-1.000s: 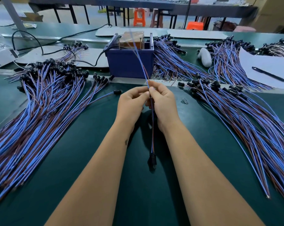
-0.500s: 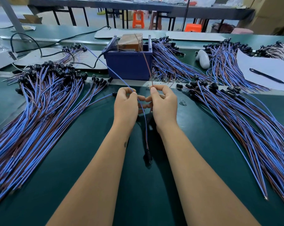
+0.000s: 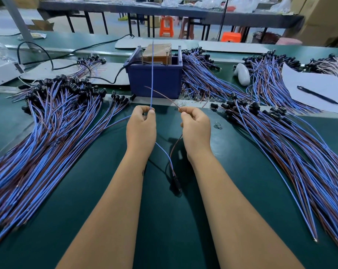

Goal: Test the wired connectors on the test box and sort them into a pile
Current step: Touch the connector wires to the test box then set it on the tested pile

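Hands have drawn apart since a moment ago: left hand (image 3: 141, 129) pinches the blue wire (image 3: 151, 78), right hand (image 3: 196, 129) the brown wire (image 3: 162, 95), fingers clenched on each. Their black plug (image 3: 176, 182) hangs low between the forearms. Split ends look ready for the blue test box (image 3: 154, 80) just ahead. Wire piles (image 3: 48, 129) flank the green desk (image 3: 77, 191); nothing blocks the box.

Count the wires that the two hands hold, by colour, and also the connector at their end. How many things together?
Blue wire: 1, pinched by the left hand
Brown wire: 1, pinched by the right hand
Black connector: 1, where both wires meet
Total: 3
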A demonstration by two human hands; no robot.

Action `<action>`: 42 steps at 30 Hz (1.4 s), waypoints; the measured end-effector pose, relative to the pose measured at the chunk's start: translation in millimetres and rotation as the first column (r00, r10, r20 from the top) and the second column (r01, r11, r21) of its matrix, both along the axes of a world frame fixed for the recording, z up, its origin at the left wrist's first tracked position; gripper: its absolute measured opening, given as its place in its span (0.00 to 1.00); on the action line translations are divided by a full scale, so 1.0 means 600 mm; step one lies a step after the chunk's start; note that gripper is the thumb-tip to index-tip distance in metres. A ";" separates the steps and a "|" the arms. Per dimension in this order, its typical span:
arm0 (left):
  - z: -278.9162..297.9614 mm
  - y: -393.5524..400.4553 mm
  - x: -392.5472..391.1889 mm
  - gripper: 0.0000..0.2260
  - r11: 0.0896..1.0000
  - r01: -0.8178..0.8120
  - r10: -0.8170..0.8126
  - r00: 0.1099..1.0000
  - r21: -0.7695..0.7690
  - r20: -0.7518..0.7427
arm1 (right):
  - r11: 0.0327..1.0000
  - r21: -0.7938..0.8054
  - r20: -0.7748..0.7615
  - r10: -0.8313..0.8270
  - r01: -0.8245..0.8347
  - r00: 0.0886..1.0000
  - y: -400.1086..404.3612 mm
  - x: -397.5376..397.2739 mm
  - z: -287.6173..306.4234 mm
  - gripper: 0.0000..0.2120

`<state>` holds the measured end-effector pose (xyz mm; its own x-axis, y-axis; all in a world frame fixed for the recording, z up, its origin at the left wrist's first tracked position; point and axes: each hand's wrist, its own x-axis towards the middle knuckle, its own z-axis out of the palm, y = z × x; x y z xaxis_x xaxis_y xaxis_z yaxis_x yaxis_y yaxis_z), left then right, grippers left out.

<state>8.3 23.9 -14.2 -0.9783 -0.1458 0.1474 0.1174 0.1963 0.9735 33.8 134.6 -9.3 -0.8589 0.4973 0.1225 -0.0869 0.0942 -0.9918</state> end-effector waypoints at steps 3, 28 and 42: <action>-0.002 -0.004 -0.002 0.08 1.000 -0.014 0.014 1.000 0.008 -0.014 | 0.999 -0.029 -0.020 -0.026 0.026 0.999 0.001 0.002 0.003 0.10; 0.004 -0.011 0.000 0.13 0.994 -0.107 0.105 0.993 0.034 0.055 | 0.981 -0.184 -0.165 -0.090 0.059 0.982 0.000 0.007 0.011 0.10; 0.010 -0.013 0.003 0.12 0.992 -0.128 0.127 0.991 0.012 0.050 | 0.983 -0.175 -0.123 -0.082 0.060 0.989 0.001 0.002 0.006 0.08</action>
<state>10.0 16.3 -8.3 -0.9575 -0.2715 0.0968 0.0447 0.1916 0.9805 34.8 135.5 -5.7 -0.8030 0.5797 0.1383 -0.2142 -0.0641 -0.9747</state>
